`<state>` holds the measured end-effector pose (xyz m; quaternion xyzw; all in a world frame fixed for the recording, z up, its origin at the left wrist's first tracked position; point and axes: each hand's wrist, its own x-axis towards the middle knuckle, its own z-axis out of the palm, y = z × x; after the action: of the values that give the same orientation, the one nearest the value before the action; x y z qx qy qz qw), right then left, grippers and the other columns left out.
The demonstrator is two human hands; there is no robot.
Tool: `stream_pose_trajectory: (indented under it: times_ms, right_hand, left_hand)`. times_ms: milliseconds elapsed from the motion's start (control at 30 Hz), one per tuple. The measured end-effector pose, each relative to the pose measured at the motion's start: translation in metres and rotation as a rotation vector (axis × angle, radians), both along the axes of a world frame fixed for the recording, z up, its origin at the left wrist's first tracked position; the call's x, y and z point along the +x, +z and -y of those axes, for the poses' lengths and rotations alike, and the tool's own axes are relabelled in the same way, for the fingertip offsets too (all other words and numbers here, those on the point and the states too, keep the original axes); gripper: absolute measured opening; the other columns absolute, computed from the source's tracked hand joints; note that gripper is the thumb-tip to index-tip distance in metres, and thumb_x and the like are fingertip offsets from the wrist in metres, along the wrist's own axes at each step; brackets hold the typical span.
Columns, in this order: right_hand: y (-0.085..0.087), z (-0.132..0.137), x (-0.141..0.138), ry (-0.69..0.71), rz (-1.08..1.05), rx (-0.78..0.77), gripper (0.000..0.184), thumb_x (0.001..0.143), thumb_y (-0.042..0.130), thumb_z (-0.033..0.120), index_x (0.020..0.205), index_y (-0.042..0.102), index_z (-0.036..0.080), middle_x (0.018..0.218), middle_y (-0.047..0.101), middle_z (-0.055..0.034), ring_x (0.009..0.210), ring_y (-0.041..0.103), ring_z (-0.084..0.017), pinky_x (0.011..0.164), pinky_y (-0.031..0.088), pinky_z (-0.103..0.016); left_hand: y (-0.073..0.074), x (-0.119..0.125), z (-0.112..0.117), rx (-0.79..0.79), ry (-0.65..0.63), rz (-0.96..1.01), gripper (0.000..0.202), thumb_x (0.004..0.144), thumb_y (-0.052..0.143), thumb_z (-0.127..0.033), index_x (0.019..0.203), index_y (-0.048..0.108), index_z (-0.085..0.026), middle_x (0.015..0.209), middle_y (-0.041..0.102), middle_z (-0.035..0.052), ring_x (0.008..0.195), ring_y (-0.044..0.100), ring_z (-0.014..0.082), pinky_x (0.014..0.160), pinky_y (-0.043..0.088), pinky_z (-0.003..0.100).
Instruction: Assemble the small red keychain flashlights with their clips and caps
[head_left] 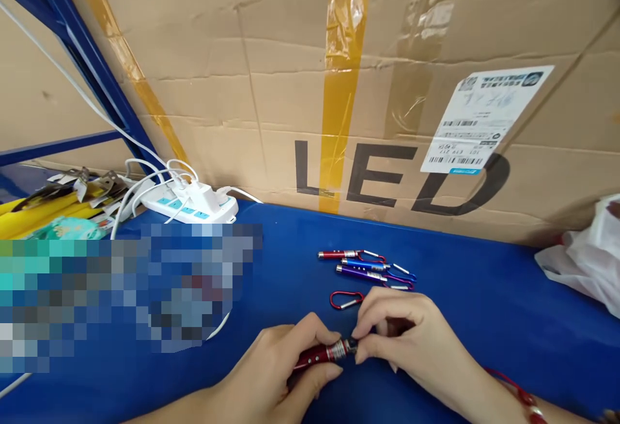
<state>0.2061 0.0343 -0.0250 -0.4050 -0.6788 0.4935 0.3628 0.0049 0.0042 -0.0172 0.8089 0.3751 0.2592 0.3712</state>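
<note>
My left hand (276,372) is closed around the body of a small red pen-shaped torch (320,354), low over the blue table. My right hand (407,337) pinches the torch's silver and black end from the right. Just beyond my fingers lies a loose red carabiner clip (345,299). Further back three more little torches lie side by side: a red one (339,254), a blue one (361,263) and a purple one (361,273), each with a clip on its right end.
A large cardboard box (271,88) marked LED with a shipping label (484,120) walls off the back of the blue table (484,307). A white power strip (194,204) with plugs and cables sits back left. A white plastic bag (588,259) lies at right.
</note>
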Motion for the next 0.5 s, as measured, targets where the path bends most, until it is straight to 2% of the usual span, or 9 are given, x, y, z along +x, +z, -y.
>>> stream_pose_trajectory:
  times_ms: [267, 400, 500]
  right_hand:
    - [0.0049, 0.0017, 0.0006, 0.058, 0.017, 0.055, 0.015, 0.063, 0.078, 0.027, 0.058, 0.069, 0.016, 0.062, 0.059, 0.0, 0.048, 0.047, -0.005, 0.043, 0.038, -0.016]
    - [0.0071, 0.0037, 0.0005, 0.072, 0.045, 0.167, 0.01, 0.069, 0.074, 0.02, 0.061, 0.069, 0.016, 0.065, 0.062, -0.0001, 0.055, 0.056, -0.007, 0.049, 0.044, -0.015]
    - [0.0098, 0.0051, 0.0003, 0.068, 0.073, 0.275, 0.009, 0.071, 0.072, 0.014, 0.063, 0.069, 0.016, 0.065, 0.063, 0.0006, 0.057, 0.059, -0.007, 0.053, 0.046, -0.013]
  left_hand:
    - [0.0011, -0.0012, 0.0004, 0.128, -0.073, 0.023, 0.007, 0.09, 0.045, -0.016, 0.092, 0.051, -0.019, 0.073, 0.058, -0.0034, 0.055, 0.05, 0.0074, 0.055, 0.041, 0.014]
    - [0.0041, 0.0018, -0.0013, 0.119, -0.094, -0.021, 0.009, 0.089, 0.044, -0.011, 0.085, 0.047, -0.019, 0.067, 0.054, -0.0047, 0.053, 0.047, 0.0078, 0.054, 0.039, 0.014]
    - [0.0031, 0.0029, -0.0016, 0.169, -0.084, -0.038, 0.012, 0.091, 0.041, -0.014, 0.081, 0.044, -0.019, 0.065, 0.053, -0.0038, 0.053, 0.047, 0.0094, 0.054, 0.038, 0.017]
